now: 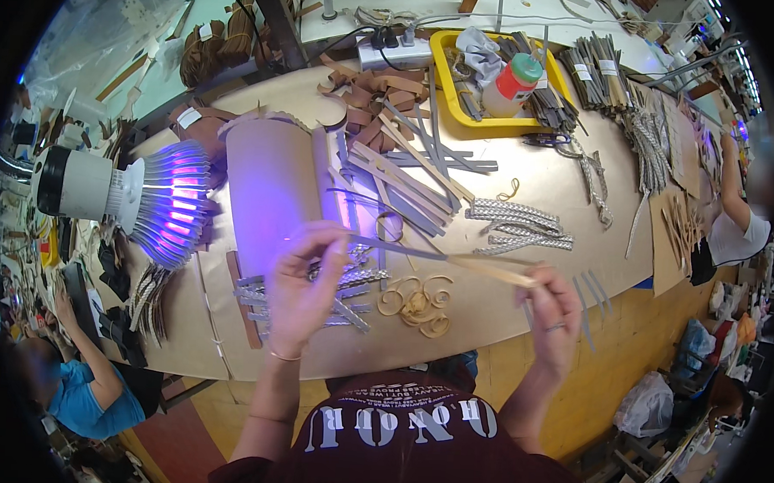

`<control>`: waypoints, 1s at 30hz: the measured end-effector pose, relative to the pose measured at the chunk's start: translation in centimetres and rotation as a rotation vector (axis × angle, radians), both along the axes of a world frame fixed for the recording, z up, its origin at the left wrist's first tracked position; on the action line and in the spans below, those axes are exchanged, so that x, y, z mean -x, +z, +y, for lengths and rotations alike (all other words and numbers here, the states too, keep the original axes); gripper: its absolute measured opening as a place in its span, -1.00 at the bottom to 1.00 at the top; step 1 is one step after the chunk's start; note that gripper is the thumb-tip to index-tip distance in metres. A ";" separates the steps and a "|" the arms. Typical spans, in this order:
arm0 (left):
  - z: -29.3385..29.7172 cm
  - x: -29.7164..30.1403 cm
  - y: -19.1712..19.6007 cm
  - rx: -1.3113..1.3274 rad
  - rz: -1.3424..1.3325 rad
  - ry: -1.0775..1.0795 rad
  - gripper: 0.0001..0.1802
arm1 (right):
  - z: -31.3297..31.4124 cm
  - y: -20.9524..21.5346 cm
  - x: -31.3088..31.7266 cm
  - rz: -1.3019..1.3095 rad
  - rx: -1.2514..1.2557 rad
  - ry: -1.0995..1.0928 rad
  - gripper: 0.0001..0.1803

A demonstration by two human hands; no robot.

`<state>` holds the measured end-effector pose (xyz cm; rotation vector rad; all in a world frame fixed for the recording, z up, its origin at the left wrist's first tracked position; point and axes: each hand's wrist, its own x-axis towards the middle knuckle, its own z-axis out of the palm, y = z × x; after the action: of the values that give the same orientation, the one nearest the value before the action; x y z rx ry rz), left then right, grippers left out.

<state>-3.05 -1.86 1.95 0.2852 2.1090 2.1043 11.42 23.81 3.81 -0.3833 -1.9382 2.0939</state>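
A thin strip [404,247], grey on its left part and tan on its right, stretches in the air above the table between my two hands. My left hand [303,290] is closed in a pinch on its left end. The other end is pinched between the fingertips of my right hand [554,313], which wears a ring. Below my left hand lie silver braided straps [351,279]. Curled tan strips [414,305] rest on the table between the hands. Beyond them are loose grey and tan flat strips [407,178] and another stack of silver braided straps [517,226].
A finned lamp [168,202] glows violet at the left, beside a brown covered roll [273,180]. Toward the back stands a yellow tray [461,120] holding a green-capped bottle [510,87]. Strip bundles [597,74] lie back right. Other people work at both sides.
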 end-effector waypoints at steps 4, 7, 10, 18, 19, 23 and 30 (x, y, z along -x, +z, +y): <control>-3.4 0.5 0.1 0.066 -0.002 0.095 -0.88 | 4.3 -0.8 -2.5 0.153 0.292 -0.244 -0.82; -4.6 0.4 -0.2 0.105 0.072 0.143 -0.88 | 5.8 -1.6 -3.7 0.200 0.344 -0.360 -0.80; -5.0 0.1 -0.3 0.132 0.129 0.216 -0.88 | 5.7 -2.6 -3.6 0.065 0.278 -0.446 -0.79; -3.5 -2.1 0.2 0.179 0.305 0.243 -0.89 | -4.6 -4.1 0.0 -0.246 -0.727 0.240 -0.76; -3.0 -2.5 0.2 0.185 0.323 0.214 -0.89 | -6.7 -4.4 0.7 -0.287 -0.827 0.302 -0.75; -1.4 -3.6 0.1 0.254 0.419 0.129 -0.89 | -11.0 -4.6 2.1 -0.277 -1.012 0.176 -0.73; 0.4 -3.8 -1.0 0.484 0.749 -0.072 -0.81 | -7.7 -1.0 0.0 0.272 -1.091 -0.085 -0.71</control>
<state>0.80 -1.43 0.97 1.1990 2.8408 1.4901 11.39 16.08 2.83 0.0593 -2.4350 0.7345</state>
